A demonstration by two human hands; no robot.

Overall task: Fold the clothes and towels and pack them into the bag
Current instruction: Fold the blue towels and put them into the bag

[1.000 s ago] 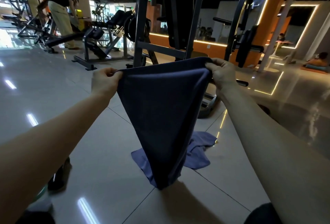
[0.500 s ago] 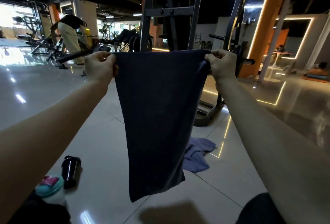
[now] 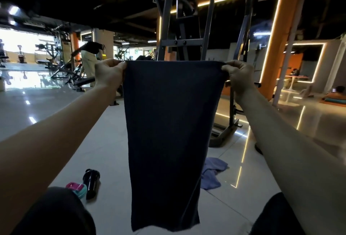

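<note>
A dark navy towel (image 3: pixel 168 131) hangs straight down in front of me, stretched flat between both hands. My left hand (image 3: pixel 108 74) pinches its top left corner and my right hand (image 3: pixel 237 77) pinches its top right corner, both at chest height with arms extended. The towel's lower edge hangs free above the tiled floor between my knees. A lighter blue cloth (image 3: pixel 212 173) lies crumpled on the floor behind the towel, partly hidden by it. No bag is in view.
A black bottle (image 3: pixel 91 182) and a teal-and-pink bottle (image 3: pixel 77 189) lie on the floor at lower left. A grey metal gym rack (image 3: pixel 222 133) stands just behind the towel. A person (image 3: pixel 89 60) bends over equipment far left.
Both hands have lifted the towel higher and pulled its top edge taut, so it now hangs flat and clear of the floor. The bottles have come into view at lower left.
</note>
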